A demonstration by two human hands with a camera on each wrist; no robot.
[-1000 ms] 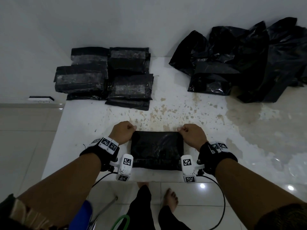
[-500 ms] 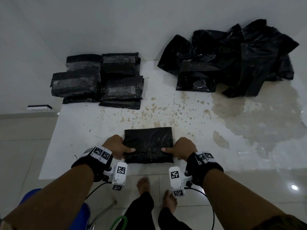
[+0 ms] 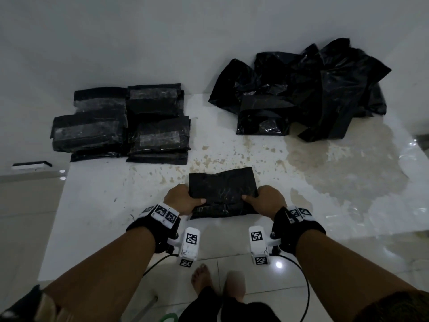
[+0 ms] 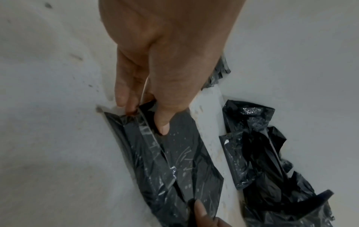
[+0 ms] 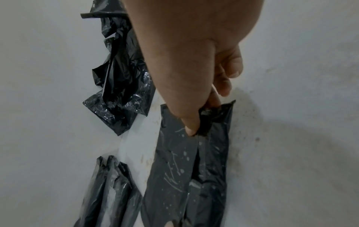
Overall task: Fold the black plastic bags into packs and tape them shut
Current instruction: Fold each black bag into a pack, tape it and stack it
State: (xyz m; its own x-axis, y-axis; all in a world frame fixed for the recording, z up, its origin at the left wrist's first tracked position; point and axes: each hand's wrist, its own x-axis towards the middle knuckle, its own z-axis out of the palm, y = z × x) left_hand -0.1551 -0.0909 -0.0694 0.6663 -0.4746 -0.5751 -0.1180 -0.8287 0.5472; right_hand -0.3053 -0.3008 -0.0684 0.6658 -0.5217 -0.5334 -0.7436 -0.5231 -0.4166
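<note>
A folded black plastic bag pack [image 3: 223, 192] lies near the front edge of the white table [image 3: 97, 201]. My left hand [image 3: 183, 201] grips its left end, thumb on top and fingers curled under the edge. My right hand [image 3: 267, 201] grips the right end the same way. The left wrist view shows the thumb of my left hand [image 4: 162, 122] pressed on the pack [image 4: 174, 161]. In the right wrist view the thumb of my right hand [image 5: 191, 127] pins the pack [image 5: 194, 169].
Several taped black packs [image 3: 130, 126] are stacked at the back left of the table. A heap of loose black bags [image 3: 313, 89] lies at the back right. The table surface is stained and worn on the right. Below the table edge are tiled floor and bare feet [image 3: 218, 282].
Both hands slid from the pack's far corners to its near end and now pinch it with thumbs on top. The view shifted slightly.
</note>
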